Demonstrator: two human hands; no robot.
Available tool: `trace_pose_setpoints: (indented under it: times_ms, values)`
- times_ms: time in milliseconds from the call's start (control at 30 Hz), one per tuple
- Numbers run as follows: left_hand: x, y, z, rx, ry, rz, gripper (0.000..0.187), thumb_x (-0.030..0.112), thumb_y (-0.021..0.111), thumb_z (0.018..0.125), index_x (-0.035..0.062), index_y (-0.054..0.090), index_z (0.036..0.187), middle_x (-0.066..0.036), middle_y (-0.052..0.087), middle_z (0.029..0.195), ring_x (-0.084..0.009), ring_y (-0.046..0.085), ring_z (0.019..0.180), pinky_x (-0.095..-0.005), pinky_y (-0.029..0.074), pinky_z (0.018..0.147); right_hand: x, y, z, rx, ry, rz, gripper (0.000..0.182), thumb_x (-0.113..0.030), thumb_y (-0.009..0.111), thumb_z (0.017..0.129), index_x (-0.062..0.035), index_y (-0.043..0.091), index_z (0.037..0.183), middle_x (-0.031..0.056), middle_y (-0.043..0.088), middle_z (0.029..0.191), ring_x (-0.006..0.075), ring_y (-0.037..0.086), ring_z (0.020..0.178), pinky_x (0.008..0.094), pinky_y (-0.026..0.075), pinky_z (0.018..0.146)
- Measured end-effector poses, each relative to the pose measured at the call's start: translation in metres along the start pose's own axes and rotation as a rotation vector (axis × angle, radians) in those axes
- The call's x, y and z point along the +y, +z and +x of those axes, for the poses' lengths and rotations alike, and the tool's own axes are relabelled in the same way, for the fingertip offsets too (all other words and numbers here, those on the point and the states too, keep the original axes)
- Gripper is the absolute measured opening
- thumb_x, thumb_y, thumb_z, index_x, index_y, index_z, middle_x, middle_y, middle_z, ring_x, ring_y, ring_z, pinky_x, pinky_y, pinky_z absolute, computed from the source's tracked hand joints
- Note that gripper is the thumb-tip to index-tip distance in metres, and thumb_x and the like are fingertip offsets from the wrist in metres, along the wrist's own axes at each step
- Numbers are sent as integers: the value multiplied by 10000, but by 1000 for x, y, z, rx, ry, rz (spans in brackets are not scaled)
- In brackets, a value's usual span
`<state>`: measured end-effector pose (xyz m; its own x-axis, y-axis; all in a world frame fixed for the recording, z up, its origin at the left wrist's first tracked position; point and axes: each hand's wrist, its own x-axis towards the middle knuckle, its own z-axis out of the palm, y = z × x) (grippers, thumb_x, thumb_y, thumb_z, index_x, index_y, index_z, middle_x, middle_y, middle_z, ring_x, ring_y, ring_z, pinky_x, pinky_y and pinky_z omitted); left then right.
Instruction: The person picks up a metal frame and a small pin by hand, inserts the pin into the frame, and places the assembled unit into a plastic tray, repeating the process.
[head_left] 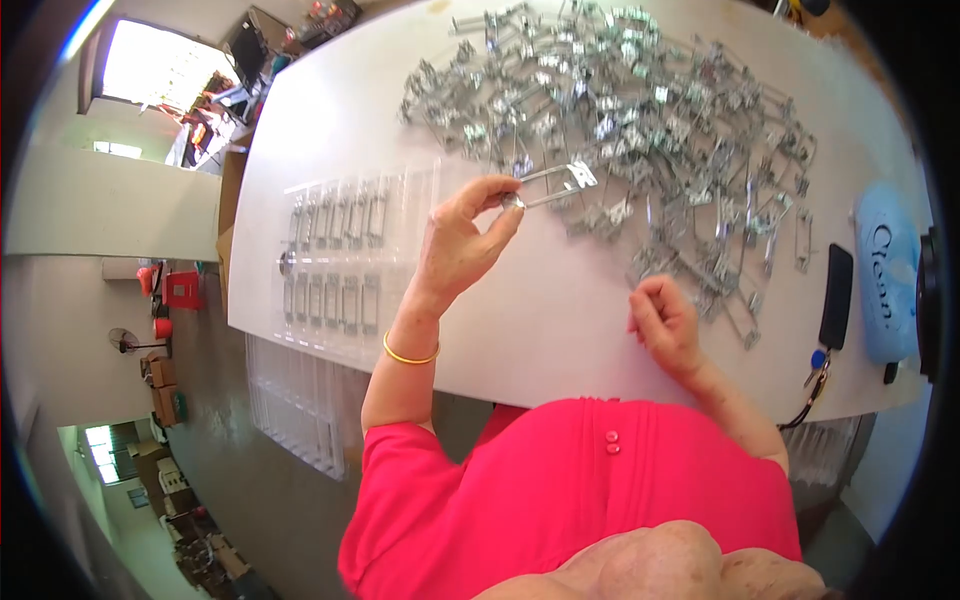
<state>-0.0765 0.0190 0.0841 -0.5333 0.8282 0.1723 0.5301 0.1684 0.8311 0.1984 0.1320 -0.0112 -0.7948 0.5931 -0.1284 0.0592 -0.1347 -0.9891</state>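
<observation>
Your left hand [462, 245] has its thumb and fingertips pinched together on one end of a shiny metal piece [582, 175]. The piece is up near the front edge of the big metal pile [620, 110]. Your right hand [665, 328] is curled just beside the pile, and I can't tell if it has anything. Two rows of metal pieces sit in the clear tray [402, 215] on your left.

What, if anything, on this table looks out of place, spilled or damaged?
Nothing looks clearly spilled or damaged, though small bends would not show. At most, a few metal parts straggle at the right edge of the jumbled pile, away from its dense middle; the parts in the clear tray lie in two neat rows.
</observation>
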Motion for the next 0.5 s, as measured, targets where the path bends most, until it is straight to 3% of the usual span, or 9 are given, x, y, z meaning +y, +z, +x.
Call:
trace_pose_setpoints:
  times_ms: [67, 133, 167, 200, 300, 500]
  values:
    - [-11, 5, -32, -89, -67, -50, 268, 24, 702, 904, -4, 694, 1170, -66, 742, 1069, -165, 700, 1038, -316, 537, 951, -1, 0, 1, 19, 28, 29, 73, -113, 600, 1030, -56, 554, 1033, -7, 608, 691, 34, 524, 567, 198, 405, 514]
    - [-19, 15, -60, -213, 20, -92, 273, 35, 712, 911, -8, 690, 1179, -77, 735, 1106, -162, 678, 1092, -312, 516, 981, 0, 0, 2, 50, -27, 66, 71, -117, 590, 1040, -60, 548, 1048, -8, 606, 690, 32, 502, 552, 194, 384, 503]
    - [-25, 20, -71, -259, 10, -54, 312, 18, 711, 889, -9, 671, 1197, -128, 698, 1212, -227, 646, 1194, -356, 499, 1022, 0, 1, 2, 46, -1, 68, 71, -117, 590, 1040, -60, 548, 1048, -8, 606, 690, 32, 502, 552, 194, 384, 503]
    - [-29, 23, -79, -260, -10, -62, 312, 18, 711, 889, -9, 671, 1197, -128, 698, 1212, -227, 646, 1194, -356, 499, 1022, 0, 2, 3, 45, -18, 72, 69, -117, 587, 1042, -61, 547, 1052, -10, 604, 689, 32, 495, 550, 195, 380, 500]
    - [-36, 31, -93, -138, 114, 294, 450, -18, 697, 825, -8, 611, 1267, -207, 587, 1370, -388, 531, 1324, -452, 456, 1083, -1, 2, 2, 35, -32, 67, 69, -117, 583, 1046, -61, 545, 1059, -14, 601, 688, 31, 485, 548, 196, 374, 498]
    - [-34, 49, -102, -19, 134, 348, 463, -1, 685, 842, 4, 586, 1294, -202, 588, 1339, -407, 520, 1311, -490, 424, 1104, -3, 3, 2, 41, -28, 43, 72, -119, 582, 1047, -58, 545, 1058, -13, 601, 695, 27, 480, 554, 196, 373, 505]
